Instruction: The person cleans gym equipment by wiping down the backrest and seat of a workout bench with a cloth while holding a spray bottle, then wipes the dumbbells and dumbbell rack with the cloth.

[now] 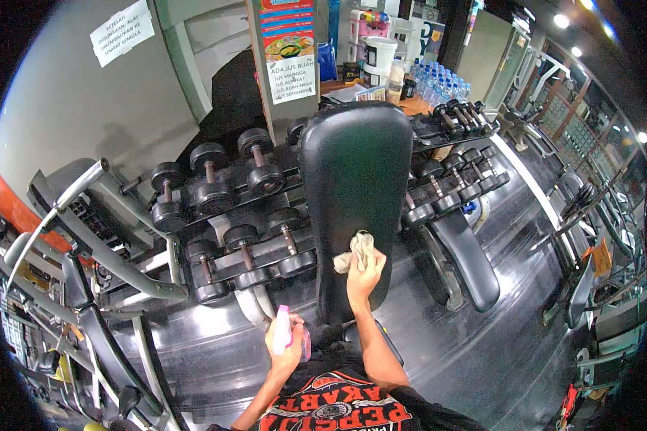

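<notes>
Straight in front of me rises the black padded backrest [356, 172] of a weight bench, its surface shiny under the lights. My right hand [365, 275] grips a crumpled pale cloth [357, 252] against the lower half of this pad. Lower and to the left, my left hand [287, 342] is wrapped around a spray bottle [283, 331] with a white and pink trigger head. Most of the bottle's body is hidden by my fingers. Part of the bench seat [388, 345] shows beside my right forearm.
Racks of black dumbbells [213, 178] flank the backrest, with more dumbbells [445, 186] at right. Another padded bench [466, 258] stands right. Weight machines [113, 334] crowd the left side. Behind, water bottles [436, 81] and tubs [378, 56] stand on a wooden counter [415, 105].
</notes>
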The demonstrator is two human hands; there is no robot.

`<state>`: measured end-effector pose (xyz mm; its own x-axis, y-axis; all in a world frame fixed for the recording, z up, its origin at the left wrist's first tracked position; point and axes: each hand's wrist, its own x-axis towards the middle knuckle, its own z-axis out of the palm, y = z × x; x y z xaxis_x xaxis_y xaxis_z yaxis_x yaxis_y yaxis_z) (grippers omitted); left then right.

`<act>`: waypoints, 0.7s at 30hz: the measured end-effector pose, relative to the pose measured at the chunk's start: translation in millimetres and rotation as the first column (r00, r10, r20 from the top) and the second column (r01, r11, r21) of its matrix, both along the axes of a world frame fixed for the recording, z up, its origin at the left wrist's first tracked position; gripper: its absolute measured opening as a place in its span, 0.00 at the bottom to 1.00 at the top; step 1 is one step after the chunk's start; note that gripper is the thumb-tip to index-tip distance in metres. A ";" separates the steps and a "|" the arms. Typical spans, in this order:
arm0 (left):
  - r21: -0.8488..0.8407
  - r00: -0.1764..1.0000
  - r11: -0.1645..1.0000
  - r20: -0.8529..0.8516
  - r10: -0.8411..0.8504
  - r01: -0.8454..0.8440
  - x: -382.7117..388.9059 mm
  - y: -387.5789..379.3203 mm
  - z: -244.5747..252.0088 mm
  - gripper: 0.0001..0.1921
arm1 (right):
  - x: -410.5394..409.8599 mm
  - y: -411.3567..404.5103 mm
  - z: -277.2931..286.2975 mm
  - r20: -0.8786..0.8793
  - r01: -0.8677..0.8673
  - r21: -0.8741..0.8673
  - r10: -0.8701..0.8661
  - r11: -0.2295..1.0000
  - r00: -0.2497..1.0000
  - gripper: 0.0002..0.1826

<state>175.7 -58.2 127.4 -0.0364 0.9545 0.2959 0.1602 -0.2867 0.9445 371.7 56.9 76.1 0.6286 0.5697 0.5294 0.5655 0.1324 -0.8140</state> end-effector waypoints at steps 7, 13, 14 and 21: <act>-0.054 0.999 0.998 0.029 -0.035 0.036 3.6 -1.7 14.7 0.05 | -12.5 6.5 0.1 0.272 -0.046 0.010 0.042 0.999 0.961 0.23; -0.060 0.998 0.998 0.055 0.032 -0.028 9.5 -4.7 13.8 0.04 | -10.0 -34.5 -47.6 0.059 -0.193 -0.145 0.203 0.971 0.977 0.19; -0.121 0.993 0.991 0.092 0.068 -0.057 11.1 -5.7 16.6 0.04 | -5.4 -33.2 -49.5 -0.036 -0.230 -0.086 0.227 0.970 0.973 0.19; -0.221 0.961 0.975 0.262 0.083 -0.024 8.3 -17.1 23.7 0.04 | -13.2 24.9 66.2 0.301 -0.165 0.102 0.127 0.981 0.945 0.24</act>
